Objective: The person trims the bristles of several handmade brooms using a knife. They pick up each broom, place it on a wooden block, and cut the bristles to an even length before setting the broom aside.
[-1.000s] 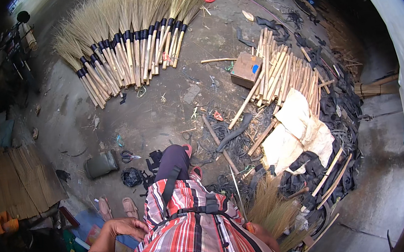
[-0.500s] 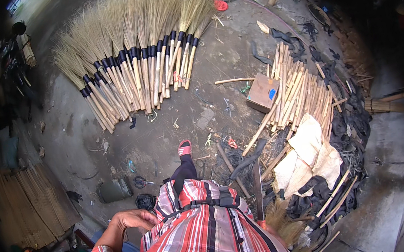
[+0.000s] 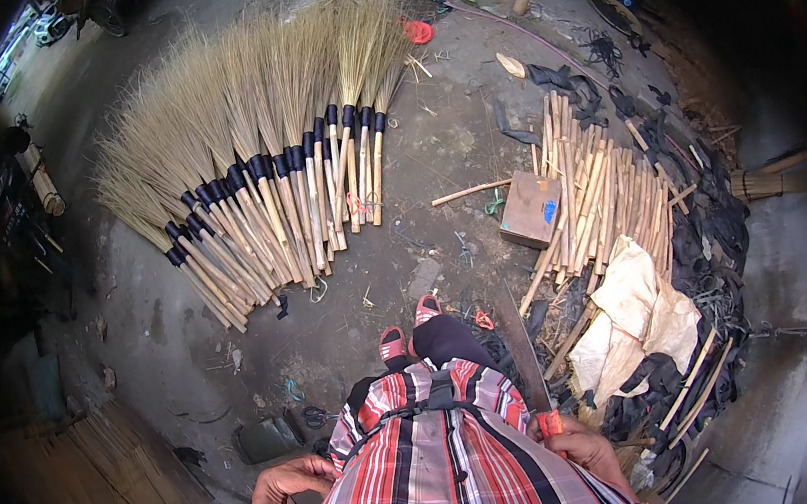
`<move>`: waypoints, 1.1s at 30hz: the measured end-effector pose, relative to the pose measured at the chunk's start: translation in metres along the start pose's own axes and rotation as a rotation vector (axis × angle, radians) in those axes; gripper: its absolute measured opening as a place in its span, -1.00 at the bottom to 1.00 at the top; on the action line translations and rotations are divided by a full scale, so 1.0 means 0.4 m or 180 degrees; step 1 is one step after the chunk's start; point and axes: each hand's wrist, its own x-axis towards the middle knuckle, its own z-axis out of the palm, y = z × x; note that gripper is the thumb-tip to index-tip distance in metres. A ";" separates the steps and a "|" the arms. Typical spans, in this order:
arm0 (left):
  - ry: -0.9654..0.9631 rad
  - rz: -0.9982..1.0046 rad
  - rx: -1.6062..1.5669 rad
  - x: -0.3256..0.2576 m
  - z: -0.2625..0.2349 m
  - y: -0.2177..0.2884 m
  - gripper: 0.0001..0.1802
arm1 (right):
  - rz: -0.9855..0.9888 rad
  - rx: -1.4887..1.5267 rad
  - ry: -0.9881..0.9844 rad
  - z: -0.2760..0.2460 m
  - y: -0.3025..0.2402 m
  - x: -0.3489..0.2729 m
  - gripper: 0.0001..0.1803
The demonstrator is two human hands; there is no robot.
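The right hand (image 3: 588,443) closes its grip on a long dark blade with an orange handle (image 3: 523,348) (pointing forward, beside the striped shirt (image 3: 440,469)). The left hand (image 3: 285,480) rests loosely curled, holding nothing.

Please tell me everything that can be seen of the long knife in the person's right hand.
The long knife has a broad, flat, dark blade that looks like dull, worn metal, and an orange handle. The right hand closes around that handle, beside the striped shirt. The blade points up and away from the body, ending near the wooden sticks. Its tip lies over dark scraps on the ground; whether it touches them cannot be told.
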 end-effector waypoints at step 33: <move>0.0243 -0.0079 0.1868 0.639 -0.075 1.525 -0.74 | -0.1055 0.0603 0.0087 -0.435 -1.002 0.547 -0.65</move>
